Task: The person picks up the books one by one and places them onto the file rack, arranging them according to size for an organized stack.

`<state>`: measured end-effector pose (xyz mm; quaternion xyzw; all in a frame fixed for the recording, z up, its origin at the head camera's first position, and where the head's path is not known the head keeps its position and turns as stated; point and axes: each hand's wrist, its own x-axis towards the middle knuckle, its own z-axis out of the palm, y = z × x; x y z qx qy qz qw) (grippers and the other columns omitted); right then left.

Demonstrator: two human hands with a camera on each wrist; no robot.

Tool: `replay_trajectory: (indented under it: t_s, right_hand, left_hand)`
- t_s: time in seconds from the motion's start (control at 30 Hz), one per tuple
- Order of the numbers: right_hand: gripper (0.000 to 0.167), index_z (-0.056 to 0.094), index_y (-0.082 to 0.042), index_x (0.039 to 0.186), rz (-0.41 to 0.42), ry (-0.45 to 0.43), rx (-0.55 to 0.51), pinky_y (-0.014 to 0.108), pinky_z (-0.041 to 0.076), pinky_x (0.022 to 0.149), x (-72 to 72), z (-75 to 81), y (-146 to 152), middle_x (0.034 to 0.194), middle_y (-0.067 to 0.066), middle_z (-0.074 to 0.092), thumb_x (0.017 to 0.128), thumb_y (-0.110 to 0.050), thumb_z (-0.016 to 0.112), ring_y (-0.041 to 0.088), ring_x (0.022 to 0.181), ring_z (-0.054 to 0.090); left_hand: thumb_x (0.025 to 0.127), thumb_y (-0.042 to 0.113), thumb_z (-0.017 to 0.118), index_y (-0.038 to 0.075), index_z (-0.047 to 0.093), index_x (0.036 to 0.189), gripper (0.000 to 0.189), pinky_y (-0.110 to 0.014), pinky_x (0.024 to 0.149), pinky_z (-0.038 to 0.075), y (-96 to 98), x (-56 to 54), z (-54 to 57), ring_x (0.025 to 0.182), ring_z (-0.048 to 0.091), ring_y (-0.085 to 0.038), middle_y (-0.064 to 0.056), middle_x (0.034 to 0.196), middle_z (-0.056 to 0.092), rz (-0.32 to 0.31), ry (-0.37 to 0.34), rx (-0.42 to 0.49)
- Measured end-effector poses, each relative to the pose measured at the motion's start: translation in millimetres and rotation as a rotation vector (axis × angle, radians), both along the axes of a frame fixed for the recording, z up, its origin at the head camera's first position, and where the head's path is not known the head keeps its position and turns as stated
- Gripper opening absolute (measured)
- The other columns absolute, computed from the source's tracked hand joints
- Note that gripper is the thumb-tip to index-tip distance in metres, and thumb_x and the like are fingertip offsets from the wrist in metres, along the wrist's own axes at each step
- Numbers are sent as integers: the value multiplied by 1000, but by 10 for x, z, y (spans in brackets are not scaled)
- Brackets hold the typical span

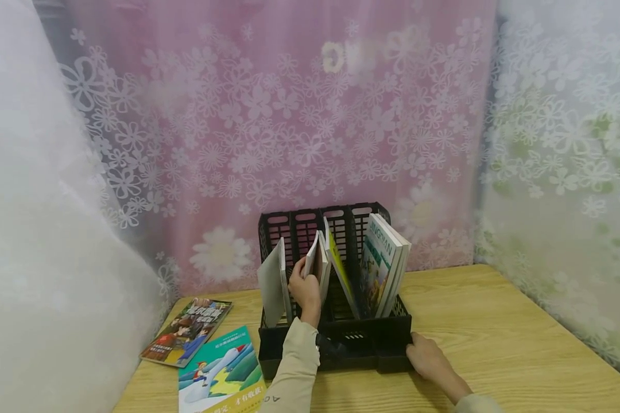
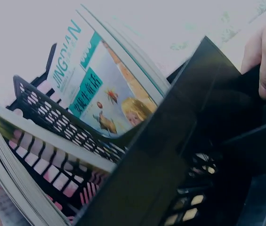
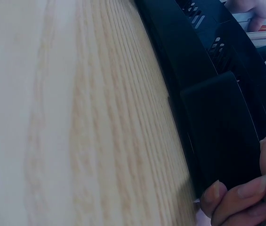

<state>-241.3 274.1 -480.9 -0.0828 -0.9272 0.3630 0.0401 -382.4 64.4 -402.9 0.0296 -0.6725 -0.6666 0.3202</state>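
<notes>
A black plastic book rack (image 1: 341, 330) with slotted dividers stands on the wooden table, holding several upright books. My left hand (image 1: 306, 292) reaches into it and holds a book (image 1: 313, 250) in the left-middle part; its cover is mostly hidden. Left of that hand leans a grey-covered book (image 1: 272, 287). To its right are a yellow-green book (image 1: 341, 269) and, farther over, a book marked JINGDIAN (image 2: 92, 75) with another behind it. My right hand (image 1: 430, 361) grips the rack's front right corner, its fingers (image 3: 238, 200) curled around the lower edge.
On the table (image 1: 470, 327), left of the rack, lie a dark comic-style book (image 1: 188, 331) and a teal illustrated book (image 1: 222, 373), the two close together. Pink floral curtain (image 1: 299, 126) hangs right behind the rack, with pale curtains on both sides.
</notes>
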Motion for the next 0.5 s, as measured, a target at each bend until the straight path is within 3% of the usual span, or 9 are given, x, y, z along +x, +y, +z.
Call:
replay_trajectory:
  t_s: [0.17, 0.33, 0.4, 0.5]
  right_hand:
    - [45, 45, 22, 124, -5, -6, 0, 29, 41, 41, 23, 9, -21, 61, 9, 53, 91, -8, 34, 16, 40, 47]
    - [48, 42, 23, 127, -3, -15, 6, 30, 41, 43, 36, 27, -33, 63, 9, 53, 92, -9, 34, 16, 41, 47]
    - [47, 44, 22, 126, -6, -15, 5, 29, 41, 42, 37, 30, -36, 60, 9, 52, 92, -9, 34, 16, 41, 46]
    - [47, 43, 22, 126, -6, -17, 9, 29, 41, 43, 33, 31, -27, 60, 10, 54, 92, -9, 34, 15, 42, 46]
  left_hand:
    - [79, -11, 45, 13, 71, 111, 48, -51, 89, 46, -3, -29, -96, 105, 62, -34, -11, 113, 69, -56, 7, -8]
    - [72, -20, 44, 13, 67, 117, 61, -38, 70, 41, 0, -30, -161, 103, 62, -29, -10, 117, 68, -174, -7, -17]
    - [71, -22, 44, 14, 63, 123, 66, -36, 68, 36, -12, -18, -151, 106, 61, -28, -9, 123, 65, -235, -58, -65]
    - [71, -20, 46, 11, 51, 136, 73, -38, 69, 37, -28, -10, -90, 109, 55, -32, -14, 136, 55, -316, -169, -242]
